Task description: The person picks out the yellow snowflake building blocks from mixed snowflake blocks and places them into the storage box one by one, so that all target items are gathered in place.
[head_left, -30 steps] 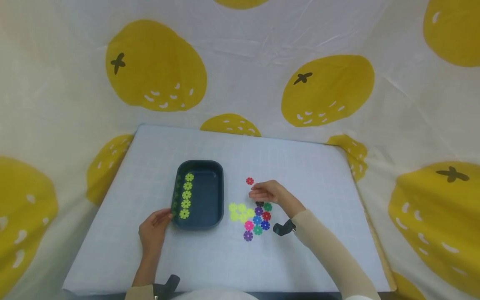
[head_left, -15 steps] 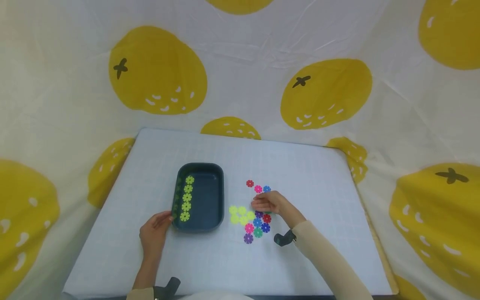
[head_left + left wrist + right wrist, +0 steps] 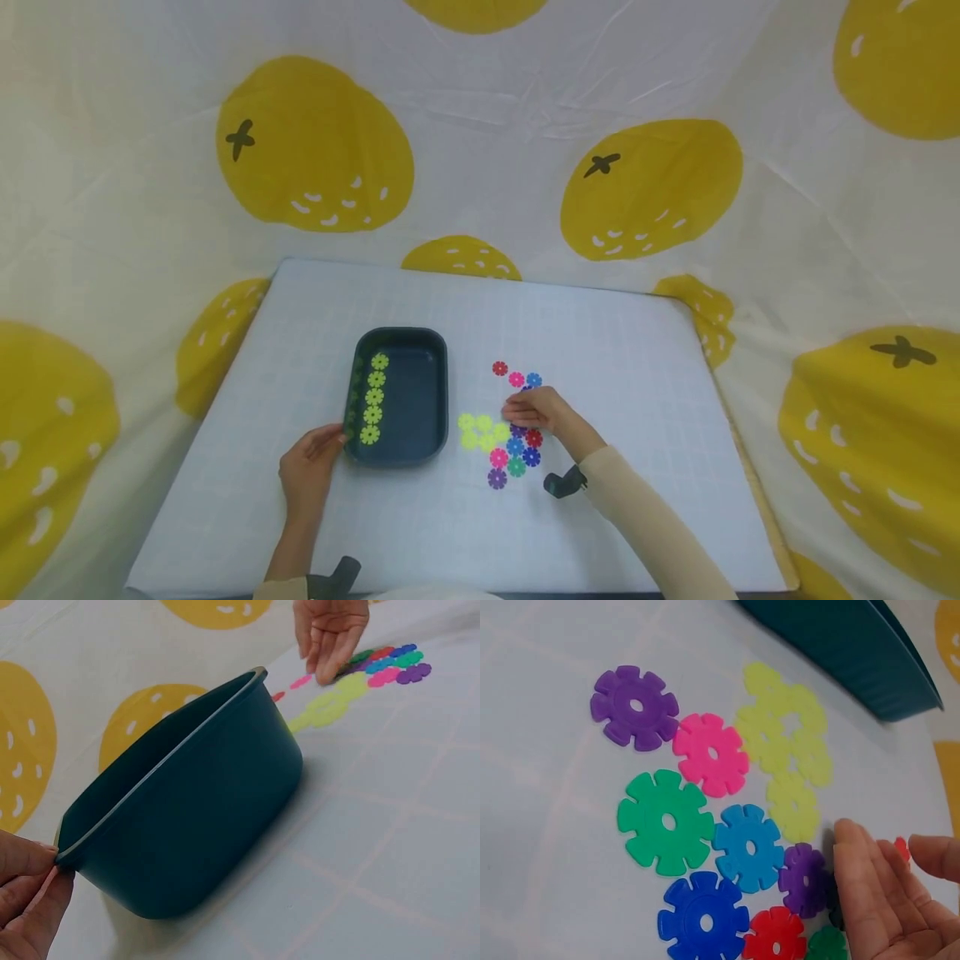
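Note:
My left hand (image 3: 309, 457) pinches the near left corner of a dark teal tray (image 3: 202, 802) between thumb and fingers. A column of yellow-green flower-shaped discs (image 3: 373, 396) lies along the tray's left side. To the right of the tray, my right hand (image 3: 536, 408) hovers over or touches a group of coloured discs, its fingers straight and together; contact is unclear. Purple disc (image 3: 802, 880) and a dark disc beside it, partly hidden, lie nearest the fingertips. Blue (image 3: 750, 847), green (image 3: 666, 821) and pink (image 3: 711, 754) discs lie flat around them.
A cluster of yellow-green discs (image 3: 483, 432) lies between tray and right hand. Beyond the hand lie a red disc (image 3: 500, 368), a pink disc (image 3: 517, 379) and a light blue disc (image 3: 533, 380). White cloth (image 3: 637, 358) covers the table; a patterned curtain hangs behind.
The right hand has drawn slightly toward the person, uncovering pink, light blue and dark blue discs beyond it. The left hand stays on the tray. The head view has shifted slightly.

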A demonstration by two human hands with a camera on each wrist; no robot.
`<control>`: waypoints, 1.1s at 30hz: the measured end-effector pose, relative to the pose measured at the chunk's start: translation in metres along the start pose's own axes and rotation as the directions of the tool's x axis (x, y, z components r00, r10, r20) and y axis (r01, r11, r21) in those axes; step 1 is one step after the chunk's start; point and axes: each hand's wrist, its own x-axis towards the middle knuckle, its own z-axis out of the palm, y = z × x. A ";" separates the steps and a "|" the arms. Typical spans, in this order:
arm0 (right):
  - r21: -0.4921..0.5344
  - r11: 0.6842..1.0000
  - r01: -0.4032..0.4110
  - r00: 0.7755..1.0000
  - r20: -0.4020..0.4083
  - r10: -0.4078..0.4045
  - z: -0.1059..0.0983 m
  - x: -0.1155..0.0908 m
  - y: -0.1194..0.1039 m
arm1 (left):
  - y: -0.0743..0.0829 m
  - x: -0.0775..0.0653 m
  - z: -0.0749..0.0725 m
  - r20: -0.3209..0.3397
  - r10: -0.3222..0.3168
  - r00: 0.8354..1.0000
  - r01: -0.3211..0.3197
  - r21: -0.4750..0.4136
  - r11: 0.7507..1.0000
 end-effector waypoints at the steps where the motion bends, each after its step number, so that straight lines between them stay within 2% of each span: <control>1: -0.004 1.000 0.005 1.000 -0.004 -0.005 0.001 0.000 0.001 | -0.001 0.001 0.000 -0.001 0.002 1.000 -0.002 -0.005 1.000; 9: -0.026 1.000 0.001 0.999 -0.049 -0.002 0.008 0.005 0.002 | -0.005 0.003 -0.001 -0.008 0.017 1.000 -0.017 -0.032 0.999; 14: -0.079 0.997 0.000 0.996 -0.093 -0.008 0.016 0.006 0.001 | -0.003 0.003 -0.001 -0.003 0.010 1.000 -0.010 -0.031 0.999; 21: -0.205 0.975 0.081 0.983 -0.146 -0.112 0.026 0.004 0.006 | -0.002 0.003 -0.001 0.008 0.018 1.000 -0.018 -0.021 1.000; 27: -0.296 0.941 0.166 0.966 -0.142 -0.215 0.031 0.000 0.012 | -0.002 0.003 0.000 0.009 0.029 1.000 -0.029 -0.017 0.999; 31: -0.376 0.900 0.222 0.949 -0.131 -0.288 0.036 -0.003 0.015 | -0.002 0.003 0.000 0.008 0.029 1.000 -0.029 -0.021 0.999; 33: -0.427 0.869 0.250 0.937 -0.121 -0.328 0.039 -0.004 0.018 | -0.002 0.002 0.000 0.006 0.031 1.000 -0.031 -0.022 0.999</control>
